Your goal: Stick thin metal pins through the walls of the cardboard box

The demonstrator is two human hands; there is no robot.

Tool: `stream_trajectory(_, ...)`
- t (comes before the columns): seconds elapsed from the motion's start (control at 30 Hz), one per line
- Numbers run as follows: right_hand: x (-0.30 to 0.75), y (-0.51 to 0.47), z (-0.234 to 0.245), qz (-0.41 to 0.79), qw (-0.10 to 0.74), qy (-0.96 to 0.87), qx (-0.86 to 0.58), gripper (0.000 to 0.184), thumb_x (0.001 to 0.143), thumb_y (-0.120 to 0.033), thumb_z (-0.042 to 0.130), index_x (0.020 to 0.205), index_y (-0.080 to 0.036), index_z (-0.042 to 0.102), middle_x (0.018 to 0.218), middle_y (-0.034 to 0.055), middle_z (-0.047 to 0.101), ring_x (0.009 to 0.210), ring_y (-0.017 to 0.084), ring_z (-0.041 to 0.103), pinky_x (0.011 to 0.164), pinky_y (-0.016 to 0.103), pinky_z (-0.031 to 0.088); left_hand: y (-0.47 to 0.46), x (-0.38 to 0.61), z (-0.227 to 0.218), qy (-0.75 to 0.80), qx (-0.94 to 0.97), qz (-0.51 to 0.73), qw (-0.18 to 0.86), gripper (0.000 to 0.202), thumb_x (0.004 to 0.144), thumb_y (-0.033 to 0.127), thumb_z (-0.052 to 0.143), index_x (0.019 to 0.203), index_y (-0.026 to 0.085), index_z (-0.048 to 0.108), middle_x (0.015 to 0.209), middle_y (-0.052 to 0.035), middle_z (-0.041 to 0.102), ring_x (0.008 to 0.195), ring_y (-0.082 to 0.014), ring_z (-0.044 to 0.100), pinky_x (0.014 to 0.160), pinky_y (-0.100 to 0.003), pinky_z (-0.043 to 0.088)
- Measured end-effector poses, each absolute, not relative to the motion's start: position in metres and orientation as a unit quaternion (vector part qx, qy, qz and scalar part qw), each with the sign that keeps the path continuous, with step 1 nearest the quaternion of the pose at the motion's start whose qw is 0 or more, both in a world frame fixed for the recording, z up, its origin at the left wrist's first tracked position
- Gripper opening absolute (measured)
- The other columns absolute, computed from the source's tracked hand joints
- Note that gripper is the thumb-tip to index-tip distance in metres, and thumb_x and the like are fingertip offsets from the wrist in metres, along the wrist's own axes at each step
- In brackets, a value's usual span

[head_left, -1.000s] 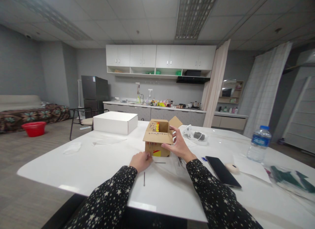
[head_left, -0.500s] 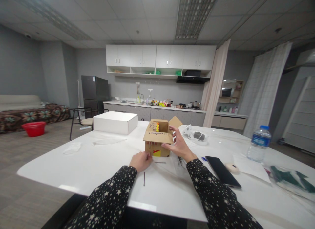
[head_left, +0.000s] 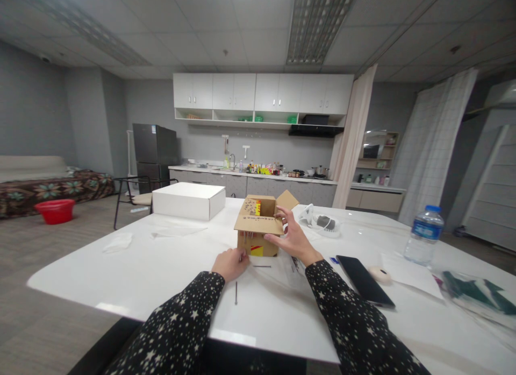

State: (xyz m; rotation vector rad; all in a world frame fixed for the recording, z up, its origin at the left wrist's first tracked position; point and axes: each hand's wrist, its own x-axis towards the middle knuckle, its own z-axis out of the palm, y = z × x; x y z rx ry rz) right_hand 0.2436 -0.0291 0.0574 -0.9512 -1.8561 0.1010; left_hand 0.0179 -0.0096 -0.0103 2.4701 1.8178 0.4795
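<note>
Our right hand (head_left: 293,238) has edged its spread fingers (head_left: 285,218) onto the near flap of the cardboard box (head_left: 258,232), which sits on the worktop (head_left: 169,262). Our left hand (head_left: 229,263) stays put at the box's front foot, fingers curled in tight

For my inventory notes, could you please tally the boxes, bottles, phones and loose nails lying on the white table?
Boxes: 2 (cardboard box, white box)
Water bottle: 1
Phone: 1
Loose nails: 2 (near nail, far nail)
Total: 6
</note>
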Motion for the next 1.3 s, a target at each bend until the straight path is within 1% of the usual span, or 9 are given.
stream_trajectory(0.13, 0.2440, -0.0294, 0.0571, 0.037, 0.501, -0.770, -0.394, 0.080, 0.072, -0.035, 0.076, 0.139, -0.028, 0.034, 0.123, 0.0082, 0.058, 0.099, 0.022, 0.059, 0.083, 0.037, 0.050, -0.0088, 0.0179, -0.0115, 0.582, 0.797, 0.158, 0.018, 0.025, 0.088, 0.036, 0.043, 0.090, 0.024, 0.064, 0.091, -0.0065, 0.072, 0.087, -0.0240, 0.068, 0.071, -0.031, 0.046)
stream_trajectory(0.3, 0.2441, -0.0286, 0.0564, 0.045, 0.501, -0.766, -0.401, 0.086, 0.071, -0.036, 0.077, 0.142, -0.028, 0.030, 0.122, 0.0098, 0.058, 0.098, 0.023, 0.061, 0.082, 0.038, 0.050, -0.0090, 0.0181, -0.0110, 0.584, 0.796, 0.157, 0.022, 0.025, 0.088, 0.036, 0.043, 0.089, 0.024, 0.064, 0.090, -0.0066, 0.072, 0.086, -0.0246, 0.068, 0.071, -0.031, 0.046)
stream_trajectory(0.53, 0.2443, -0.0281, 0.0562, 0.041, 0.499, -0.769, -0.399, 0.083, 0.072, -0.040, 0.077, 0.141, -0.029, 0.031, 0.122, 0.0101, 0.058, 0.100, 0.024, 0.061, 0.082, 0.039, 0.051, -0.0097, 0.0180, -0.0098, 0.582, 0.797, 0.159, 0.027, 0.024, 0.087, 0.036, 0.044, 0.090, 0.025, 0.065, 0.090, -0.0062, 0.071, 0.086, -0.0242, 0.068, 0.071, -0.031, 0.046)
stream_trajectory(0.67, 0.2444, -0.0267, 0.0558, 0.049, 0.501, -0.766, -0.400, 0.085, 0.072, -0.042, 0.076, 0.141, -0.029, 0.030, 0.122, 0.0105, 0.059, 0.099, 0.024, 0.062, 0.083, 0.039, 0.051, -0.0108, 0.0180, -0.0090, 0.584, 0.796, 0.160, 0.029, 0.024, 0.088, 0.036, 0.044, 0.090, 0.024, 0.065, 0.091, -0.0067, 0.071, 0.087, -0.0247, 0.068, 0.071, -0.031, 0.045)
stream_trajectory(0.77, 0.2438, -0.0272, 0.0566, 0.052, 0.499, -0.765, -0.404, 0.085, 0.072, -0.043, 0.076, 0.142, -0.028, 0.030, 0.122, 0.0111, 0.059, 0.101, 0.025, 0.062, 0.085, 0.041, 0.051, -0.0106, 0.0184, -0.0090, 0.585, 0.794, 0.160, 0.030, 0.024, 0.088, 0.036, 0.044, 0.088, 0.023, 0.065, 0.090, -0.0066, 0.071, 0.087, -0.0247, 0.068, 0.070, -0.030, 0.044)
stream_trajectory(0.9, 0.2427, -0.0287, 0.0574, 0.044, 0.490, -0.773, -0.400, 0.077, 0.074, -0.042, 0.075, 0.139, -0.025, 0.037, 0.128, 0.0129, 0.056, 0.115, 0.027, 0.057, 0.094, 0.043, 0.048, -0.0102, 0.0190, -0.0092, 0.583, 0.796, 0.159, 0.023, 0.025, 0.088, 0.036, 0.043, 0.088, 0.023, 0.065, 0.088, -0.0066, 0.071, 0.085, -0.0244, 0.068, 0.068, -0.030, 0.044)
stream_trajectory(0.97, 0.2426, -0.0284, 0.0568, 0.042, 0.489, -0.776, -0.396, 0.075, 0.075, -0.041, 0.074, 0.138, -0.025, 0.038, 0.130, 0.0132, 0.055, 0.118, 0.027, 0.055, 0.096, 0.043, 0.048, -0.0104, 0.0191, -0.0091, 0.582, 0.798, 0.159, 0.020, 0.026, 0.088, 0.037, 0.043, 0.088, 0.024, 0.065, 0.089, -0.0066, 0.072, 0.086, -0.0243, 0.068, 0.069, -0.030, 0.044)
stream_trajectory(1.13, 0.2433, -0.0269, 0.0553, 0.029, 0.491, -0.777, -0.394, 0.068, 0.075, -0.043, 0.073, 0.132, -0.023, 0.042, 0.128, 0.0126, 0.056, 0.115, 0.026, 0.056, 0.095, 0.042, 0.048, -0.0112, 0.0192, -0.0082, 0.584, 0.796, 0.156, 0.023, 0.026, 0.089, 0.037, 0.043, 0.089, 0.024, 0.065, 0.090, -0.0063, 0.072, 0.087, -0.0233, 0.068, 0.071, -0.030, 0.045)
stream_trajectory(1.3, 0.2435, -0.0287, 0.0569, 0.012, 0.478, -0.778, -0.407, 0.056, 0.076, -0.046, 0.072, 0.121, -0.022, 0.050, 0.116, 0.0103, 0.060, 0.104, 0.026, 0.059, 0.089, 0.041, 0.049, -0.0100, 0.0190, -0.0089, 0.582, 0.797, 0.158, 0.022, 0.025, 0.088, 0.037, 0.043, 0.088, 0.024, 0.064, 0.089, -0.0065, 0.072, 0.086, -0.0248, 0.069, 0.069, -0.031, 0.045)
